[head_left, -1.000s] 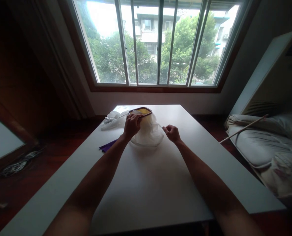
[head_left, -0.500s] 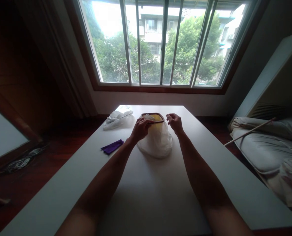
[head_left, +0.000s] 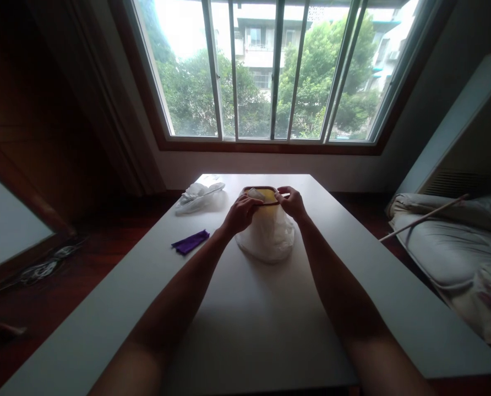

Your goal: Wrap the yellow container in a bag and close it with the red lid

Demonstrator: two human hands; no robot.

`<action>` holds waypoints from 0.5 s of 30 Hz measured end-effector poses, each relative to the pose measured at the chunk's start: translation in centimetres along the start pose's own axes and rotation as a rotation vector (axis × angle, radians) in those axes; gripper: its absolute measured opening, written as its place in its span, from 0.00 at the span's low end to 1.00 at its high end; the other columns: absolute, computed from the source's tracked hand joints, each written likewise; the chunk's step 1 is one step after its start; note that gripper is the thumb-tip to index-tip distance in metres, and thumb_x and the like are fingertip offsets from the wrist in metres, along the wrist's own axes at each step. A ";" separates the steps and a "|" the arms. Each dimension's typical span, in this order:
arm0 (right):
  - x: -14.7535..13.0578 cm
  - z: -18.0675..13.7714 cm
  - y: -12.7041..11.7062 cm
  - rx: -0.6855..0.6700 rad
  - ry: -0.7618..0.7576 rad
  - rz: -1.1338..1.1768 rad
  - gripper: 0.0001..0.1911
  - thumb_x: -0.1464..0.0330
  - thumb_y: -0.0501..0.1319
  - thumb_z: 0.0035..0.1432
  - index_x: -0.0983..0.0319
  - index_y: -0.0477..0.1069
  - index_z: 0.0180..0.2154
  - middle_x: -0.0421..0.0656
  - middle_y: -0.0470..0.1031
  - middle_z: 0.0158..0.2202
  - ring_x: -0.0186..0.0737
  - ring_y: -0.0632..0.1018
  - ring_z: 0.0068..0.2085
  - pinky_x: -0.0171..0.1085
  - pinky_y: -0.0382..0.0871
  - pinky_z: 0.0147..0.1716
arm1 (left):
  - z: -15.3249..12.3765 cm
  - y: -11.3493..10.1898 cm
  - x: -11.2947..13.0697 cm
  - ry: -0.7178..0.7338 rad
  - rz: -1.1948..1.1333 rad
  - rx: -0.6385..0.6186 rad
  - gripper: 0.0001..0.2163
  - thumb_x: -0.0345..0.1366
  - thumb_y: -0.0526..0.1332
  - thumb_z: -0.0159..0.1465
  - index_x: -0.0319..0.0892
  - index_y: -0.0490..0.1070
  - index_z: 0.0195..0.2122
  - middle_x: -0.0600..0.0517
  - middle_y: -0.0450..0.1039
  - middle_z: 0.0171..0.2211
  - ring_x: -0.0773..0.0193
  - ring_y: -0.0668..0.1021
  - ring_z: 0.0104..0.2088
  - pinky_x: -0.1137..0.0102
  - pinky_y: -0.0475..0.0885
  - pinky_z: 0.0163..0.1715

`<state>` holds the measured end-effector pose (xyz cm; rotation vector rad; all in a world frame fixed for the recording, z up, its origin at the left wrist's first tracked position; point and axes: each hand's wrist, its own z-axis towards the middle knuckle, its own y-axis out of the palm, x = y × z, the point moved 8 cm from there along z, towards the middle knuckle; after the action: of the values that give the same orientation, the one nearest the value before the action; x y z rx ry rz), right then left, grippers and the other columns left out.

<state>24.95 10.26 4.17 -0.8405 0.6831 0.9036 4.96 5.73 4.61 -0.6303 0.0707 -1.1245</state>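
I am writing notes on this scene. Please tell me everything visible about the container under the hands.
The container has a dark brown rim and a yellowish inside, and stands upright on the white table. A thin white plastic bag wraps its body. The left hand and right hand grip the rim from both sides.

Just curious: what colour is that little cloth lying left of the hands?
Purple. The cloth lies on the white table; the head view shows it.
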 end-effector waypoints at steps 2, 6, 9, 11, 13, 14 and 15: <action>-0.1 -0.1 0.2 -0.008 -0.011 -0.025 0.13 0.66 0.64 0.56 0.65 0.76 0.43 0.51 0.80 0.45 0.44 0.80 0.43 0.42 0.75 0.45 | 0.0 0.0 -0.2 -0.031 -0.024 -0.003 0.09 0.30 0.60 0.68 0.43 0.77 0.46 0.45 0.77 0.43 0.56 0.78 0.47 0.58 0.75 0.49; 0.2 -0.1 0.9 -0.033 0.002 -0.054 0.14 0.68 0.62 0.58 0.66 0.77 0.45 0.51 0.80 0.47 0.45 0.80 0.46 0.42 0.74 0.48 | -0.1 -0.4 -0.5 -0.086 -0.065 0.007 0.08 0.32 0.61 0.67 0.42 0.77 0.45 0.45 0.78 0.44 0.56 0.78 0.47 0.60 0.76 0.49; 0.4 -0.2 1.6 -0.075 0.015 -0.051 0.15 0.68 0.59 0.60 0.66 0.77 0.47 0.51 0.80 0.49 0.45 0.80 0.47 0.42 0.74 0.49 | -0.1 -0.7 -0.7 -0.119 -0.087 0.022 0.07 0.32 0.62 0.66 0.42 0.77 0.44 0.45 0.78 0.43 0.57 0.79 0.46 0.61 0.76 0.47; 0.5 -0.3 1.8 -0.083 0.021 -0.048 0.17 0.67 0.58 0.61 0.65 0.77 0.49 0.51 0.80 0.50 0.45 0.80 0.48 0.42 0.74 0.50 | -0.1 -0.8 -0.9 -0.136 -0.100 0.025 0.07 0.33 0.63 0.65 0.42 0.77 0.43 0.45 0.78 0.43 0.57 0.80 0.45 0.61 0.77 0.46; 0.6 -0.3 1.9 -0.081 0.027 -0.052 0.17 0.67 0.58 0.62 0.65 0.77 0.49 0.51 0.80 0.50 0.45 0.80 0.49 0.42 0.74 0.51 | -0.1 -0.9 -1.1 -0.149 -0.107 0.022 0.07 0.33 0.63 0.65 0.42 0.77 0.43 0.45 0.78 0.43 0.57 0.80 0.43 0.63 0.77 0.44; 0.6 -0.3 1.8 -0.078 0.027 -0.056 0.17 0.67 0.58 0.61 0.65 0.77 0.49 0.51 0.80 0.50 0.46 0.80 0.49 0.42 0.74 0.51 | -0.1 -0.9 -1.2 -0.155 -0.108 0.022 0.07 0.33 0.64 0.65 0.42 0.77 0.43 0.45 0.78 0.43 0.58 0.80 0.43 0.63 0.77 0.43; 0.6 -0.3 1.8 -0.076 0.024 -0.061 0.17 0.67 0.58 0.61 0.65 0.77 0.49 0.51 0.80 0.50 0.46 0.80 0.49 0.42 0.74 0.51 | -0.1 -0.9 -1.3 -0.158 -0.109 0.022 0.07 0.32 0.64 0.64 0.42 0.77 0.43 0.45 0.78 0.43 0.58 0.80 0.42 0.63 0.77 0.42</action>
<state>23.60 10.85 2.96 -0.9363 0.6442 0.8700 3.58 6.50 4.67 -0.7083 -0.1126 -1.1748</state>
